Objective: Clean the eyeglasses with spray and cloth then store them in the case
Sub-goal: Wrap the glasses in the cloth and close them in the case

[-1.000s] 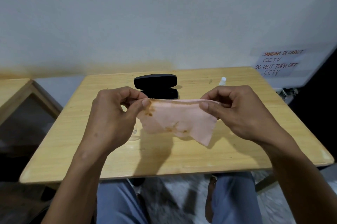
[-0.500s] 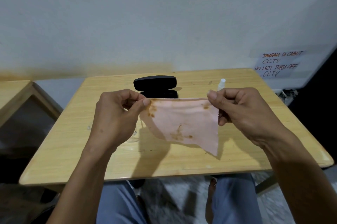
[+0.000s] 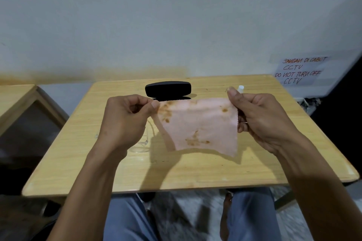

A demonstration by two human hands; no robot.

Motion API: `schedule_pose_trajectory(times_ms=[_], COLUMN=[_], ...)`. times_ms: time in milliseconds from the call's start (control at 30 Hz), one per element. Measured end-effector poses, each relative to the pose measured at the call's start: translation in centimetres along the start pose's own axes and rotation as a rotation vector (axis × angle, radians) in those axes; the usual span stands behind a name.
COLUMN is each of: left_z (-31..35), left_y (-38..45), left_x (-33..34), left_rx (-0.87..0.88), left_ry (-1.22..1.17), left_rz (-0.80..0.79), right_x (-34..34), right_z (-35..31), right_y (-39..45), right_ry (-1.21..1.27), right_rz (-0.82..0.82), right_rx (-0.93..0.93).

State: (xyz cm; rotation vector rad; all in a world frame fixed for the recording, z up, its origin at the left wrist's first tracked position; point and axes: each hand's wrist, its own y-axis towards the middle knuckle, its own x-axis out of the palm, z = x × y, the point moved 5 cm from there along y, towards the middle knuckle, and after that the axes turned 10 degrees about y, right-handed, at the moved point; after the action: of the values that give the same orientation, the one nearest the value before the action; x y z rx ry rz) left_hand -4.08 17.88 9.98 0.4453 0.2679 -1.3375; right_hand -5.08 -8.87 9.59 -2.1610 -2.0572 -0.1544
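Note:
A pink cleaning cloth [image 3: 197,125] with brown stains hangs stretched above the wooden table [image 3: 188,172]. My left hand [image 3: 125,121] pinches its upper left corner and my right hand [image 3: 260,121] pinches its upper right corner. Clear-framed eyeglasses [image 3: 143,145] lie on the table below my left hand, mostly hidden by the hand and cloth. A black glasses case [image 3: 168,88] stands open at the back centre, its lower half behind the cloth. Only the white cap of the spray bottle [image 3: 241,87] shows behind my right thumb.
A second wooden table [image 3: 15,99] stands to the left across a gap. The wall runs close behind the table's far edge, with a handwritten CCTV notice [image 3: 299,72] at the right. My knees show under the front edge.
The cloth has been unfolded and spread wider. My right hand moved right and up, and the cloth now hangs flatter and fully open between both hands.

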Motion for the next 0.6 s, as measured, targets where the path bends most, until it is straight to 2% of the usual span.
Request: schedule_pose_trajectory(times_ms=[200,367,467,533,600], left_z=[0.0,0.5,1.2,2.1,2.5], left_y=[1.0,2.1,1.3,-0.4,-2.2], left_x=[-0.4,-0.2,0.4,1.2,2.4], left_rx=[-0.001,0.01,0.052,0.121,0.174], left_ry=[-0.004,0.034,0.187,0.184,0.142], left_rz=[0.025,0.088,0.173,0.135,0.021], right_x=[0.3,1.8,3.2,3.9,4.4], right_z=[-0.4,-0.9,-1.3,-1.6,-1.8], right_y=[0.5,0.7,0.5,0.5,0.4], right_ry=[-0.014,0.039,0.103,0.126,0.083], right_rz=[-0.111,-0.114,-0.158,-0.161,-0.127], right_rx=[0.071,0.095,0.096,0.079,0.043])
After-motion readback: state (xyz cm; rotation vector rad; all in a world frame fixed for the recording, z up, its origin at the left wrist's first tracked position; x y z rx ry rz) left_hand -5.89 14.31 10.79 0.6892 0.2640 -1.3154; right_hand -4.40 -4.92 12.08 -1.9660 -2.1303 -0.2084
